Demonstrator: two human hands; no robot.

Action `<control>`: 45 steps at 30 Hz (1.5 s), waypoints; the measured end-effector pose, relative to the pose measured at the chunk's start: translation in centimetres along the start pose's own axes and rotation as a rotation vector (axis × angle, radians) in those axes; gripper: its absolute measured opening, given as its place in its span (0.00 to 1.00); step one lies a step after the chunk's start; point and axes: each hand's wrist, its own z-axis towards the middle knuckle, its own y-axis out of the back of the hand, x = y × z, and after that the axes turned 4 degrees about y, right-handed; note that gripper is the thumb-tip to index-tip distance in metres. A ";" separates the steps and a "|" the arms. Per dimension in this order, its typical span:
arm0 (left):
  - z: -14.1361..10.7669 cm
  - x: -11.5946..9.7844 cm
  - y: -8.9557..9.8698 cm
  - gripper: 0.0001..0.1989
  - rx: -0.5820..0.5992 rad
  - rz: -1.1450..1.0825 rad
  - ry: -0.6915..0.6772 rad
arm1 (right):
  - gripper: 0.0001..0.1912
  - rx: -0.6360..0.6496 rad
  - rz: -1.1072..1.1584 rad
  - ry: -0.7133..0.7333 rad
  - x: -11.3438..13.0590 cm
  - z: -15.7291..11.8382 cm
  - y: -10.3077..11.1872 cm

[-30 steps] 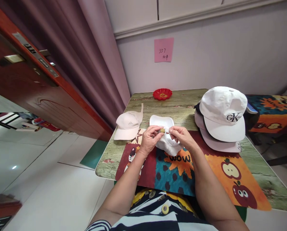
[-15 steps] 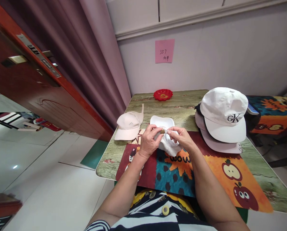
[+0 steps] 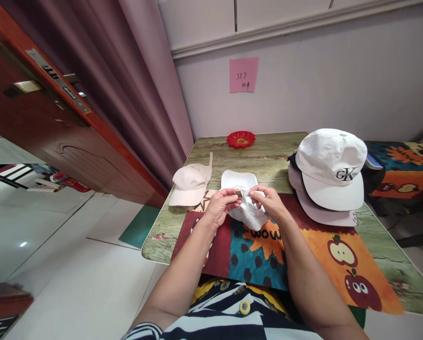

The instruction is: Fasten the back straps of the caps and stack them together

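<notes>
A white cap (image 3: 256, 221) lies upturned on the patterned mat, its brim (image 3: 239, 179) pointing away from me. Over it, my left hand (image 3: 221, 206) is closed, pinching a small brass-coloured buckle (image 3: 239, 193) between thumb and fingers. The thumb and forefinger of my right hand (image 3: 267, 200) pinch the thin white strap (image 3: 246, 192) just right of the buckle. Whether the strap passes through the buckle is too small to tell. To the left sits a pale pink cap (image 3: 188, 184), its loose strap sticking up at the back.
Stacked caps (image 3: 330, 170) stand on the right of the table, a white one with black letters on top. A red scalloped dish (image 3: 240, 139) sits at the far edge by the wall. The patterned mat (image 3: 257, 264) covers the near side. A wooden door (image 3: 73, 137) stands at left.
My left hand's fingers have shifted slightly around the buckle and the hand has turned a little. My right hand keeps its pinch on the strap.
</notes>
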 end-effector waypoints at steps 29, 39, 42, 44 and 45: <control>-0.5 0.2 -1.0 0.14 -0.034 0.030 -0.070 | 0.18 -0.061 -0.116 0.020 -0.3 0.2 -0.3; -0.6 0.1 -1.3 0.18 -0.048 0.176 -0.219 | 0.18 -0.023 -0.070 0.058 -0.6 0.2 0.0; -0.5 0.2 -1.1 0.19 -0.055 0.151 -0.209 | 0.19 0.004 -0.067 0.053 -0.8 0.2 0.1; -0.5 0.2 -0.8 0.19 -0.054 0.124 -0.174 | 0.19 0.012 -0.077 0.049 -1.0 0.3 0.0; -0.4 0.3 -0.7 0.19 -0.054 0.114 -0.154 | 0.19 0.010 -0.088 0.045 -1.1 0.3 0.0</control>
